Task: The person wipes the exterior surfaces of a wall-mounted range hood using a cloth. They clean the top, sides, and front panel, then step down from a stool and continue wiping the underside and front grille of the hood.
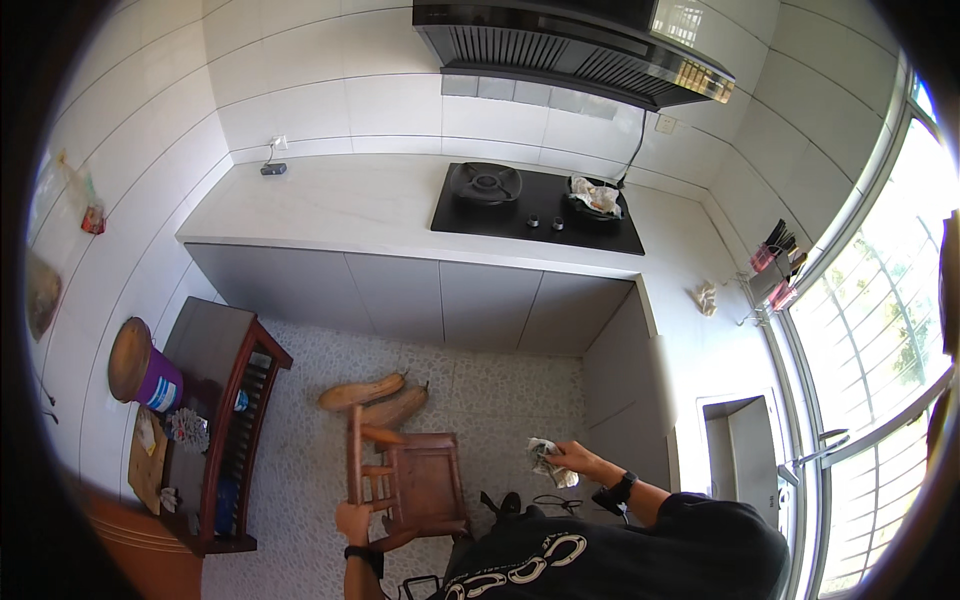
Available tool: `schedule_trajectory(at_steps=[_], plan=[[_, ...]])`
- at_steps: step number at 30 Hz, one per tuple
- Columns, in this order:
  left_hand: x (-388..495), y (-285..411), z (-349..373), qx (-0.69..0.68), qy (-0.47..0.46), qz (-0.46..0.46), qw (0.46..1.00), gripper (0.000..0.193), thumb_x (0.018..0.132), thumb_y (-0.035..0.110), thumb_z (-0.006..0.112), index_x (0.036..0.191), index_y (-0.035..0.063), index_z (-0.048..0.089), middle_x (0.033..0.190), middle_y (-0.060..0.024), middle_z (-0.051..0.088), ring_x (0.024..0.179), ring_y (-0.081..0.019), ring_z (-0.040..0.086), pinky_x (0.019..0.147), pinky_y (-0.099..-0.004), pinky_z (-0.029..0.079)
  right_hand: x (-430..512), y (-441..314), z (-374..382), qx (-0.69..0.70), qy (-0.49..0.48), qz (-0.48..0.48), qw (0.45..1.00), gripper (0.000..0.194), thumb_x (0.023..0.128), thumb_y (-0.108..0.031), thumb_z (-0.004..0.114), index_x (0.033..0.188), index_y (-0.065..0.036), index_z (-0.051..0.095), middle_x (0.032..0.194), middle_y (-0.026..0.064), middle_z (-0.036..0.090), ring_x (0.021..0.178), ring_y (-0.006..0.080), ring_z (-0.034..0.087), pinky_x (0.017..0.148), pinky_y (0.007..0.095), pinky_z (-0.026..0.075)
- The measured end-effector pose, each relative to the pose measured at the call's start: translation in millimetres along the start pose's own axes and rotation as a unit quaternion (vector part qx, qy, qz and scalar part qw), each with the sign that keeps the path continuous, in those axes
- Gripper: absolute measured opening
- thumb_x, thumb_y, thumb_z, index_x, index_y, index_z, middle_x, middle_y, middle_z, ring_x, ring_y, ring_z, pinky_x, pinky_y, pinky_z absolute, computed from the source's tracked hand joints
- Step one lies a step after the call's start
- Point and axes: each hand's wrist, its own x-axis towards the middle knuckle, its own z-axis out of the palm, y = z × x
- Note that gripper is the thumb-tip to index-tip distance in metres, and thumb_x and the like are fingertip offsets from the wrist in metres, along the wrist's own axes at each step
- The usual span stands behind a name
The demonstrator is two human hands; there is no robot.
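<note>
My left hand (354, 520) is closed around the back of a small brown wooden chair (426, 480), near the end of its top rail. The chair stands on the floor with its seat towards my legs. In my right hand (579, 459) is a crumpled whitish cloth (551, 461) with dark patches, held out over the floor to the right of the chair. Just beyond the chair back, two long tan squashes (363, 391) lie side by side on the pebble-patterned floor (517, 394).
A gas hob (536, 210) bears another crumpled cloth (596, 196) on its right burner. A further cloth (706, 298) and a utensil rack (774, 274) stand on the right counter, beside the sink (739, 442). A dark wooden bench (217, 330) holds a purple bucket (156, 379) on the left.
</note>
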Motion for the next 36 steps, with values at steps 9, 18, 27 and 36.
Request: schedule_trajectory(at_steps=[9, 18, 27, 36], plan=[[-45, -108, -100, -0.252, 0.128, -0.253, 0.925, 0.024, 0.073, 0.002, 0.073, 0.067, 0.0030, 0.050, 0.071, -0.0055, 0.044, 0.067, -0.0232, 0.038, 0.066, -0.0378, 0.042, -3, -46, 22, -0.086, -0.024, 0.010, 0.996, 0.045, 0.093, -0.032, 0.065, 0.125, 0.001, 0.065, 0.102, 0.0109, 0.071, 0.090, 0.0175, 0.062, 0.080, 0.0359, 0.050], [-71, -124, -113, -0.187, 0.164, -0.317, 0.915, 0.027, 0.080, 0.017, 0.065, 0.085, -0.0094, 0.061, 0.074, -0.0152, 0.053, 0.066, -0.0288, 0.046, 0.062, -0.0471, 0.040, 19, -55, 63, -0.150, -0.061, -0.042, 0.986, 0.044, 0.091, -0.033, 0.061, 0.122, -0.002, 0.067, 0.104, 0.0115, 0.071, 0.092, 0.0211, 0.064, 0.080, 0.0390, 0.051], [-39, -129, -92, -0.171, 0.148, -0.273, 0.935, 0.029, 0.079, 0.018, 0.068, 0.087, -0.0087, 0.062, 0.078, -0.0190, 0.056, 0.070, -0.0318, 0.052, 0.065, -0.0475, 0.044, 11, -92, 97, -0.121, -0.134, -0.064, 0.981, 0.042, 0.092, -0.028, 0.060, 0.122, 0.002, 0.065, 0.105, 0.0099, 0.068, 0.095, 0.0194, 0.061, 0.082, 0.0370, 0.052], [-13, -106, -60, -0.120, 0.171, -0.235, 0.949, 0.030, 0.079, 0.020, 0.071, 0.088, -0.0079, 0.063, 0.081, -0.0227, 0.060, 0.073, -0.0347, 0.057, 0.068, -0.0479, 0.049, 38, -73, 70, -0.083, -0.158, -0.079, 0.981, 0.042, 0.094, -0.031, 0.064, 0.120, 0.002, 0.066, 0.106, 0.0086, 0.068, 0.094, 0.0177, 0.060, 0.083, 0.0362, 0.050]])
